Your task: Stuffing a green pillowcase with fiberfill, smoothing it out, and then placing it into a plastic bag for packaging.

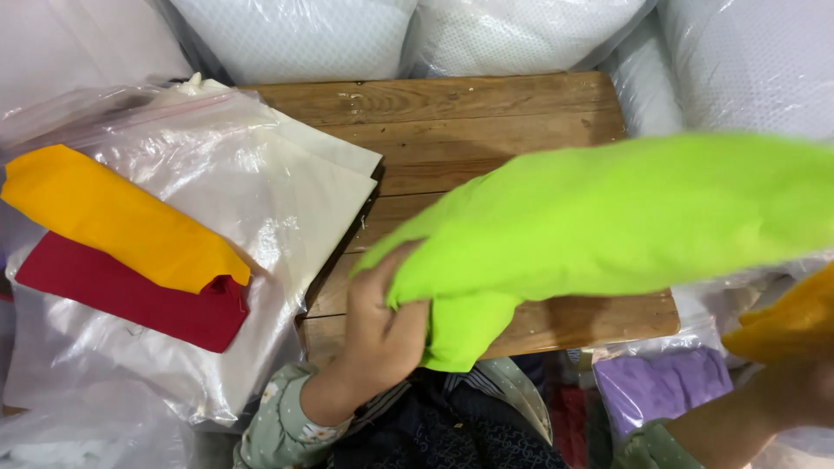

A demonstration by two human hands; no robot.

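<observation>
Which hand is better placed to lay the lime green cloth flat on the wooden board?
Left, probably. The left hand already grips the lime green cloth over the wooden board; the right hand is at the frame's lower right edge, blurred, beside an orange cloth.

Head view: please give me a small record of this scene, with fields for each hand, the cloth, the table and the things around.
left hand: the left hand grips one end of the lime green cloth
right hand: the right hand is at the lower right edge, blurred; what it holds is unclear
cloth: stretched across the wooden table, raised and blurred
left side: orange cloth lies over red cloth on clear plastic bags
lower right: purple cloth in a bag
behind: white bagged pillows
</observation>
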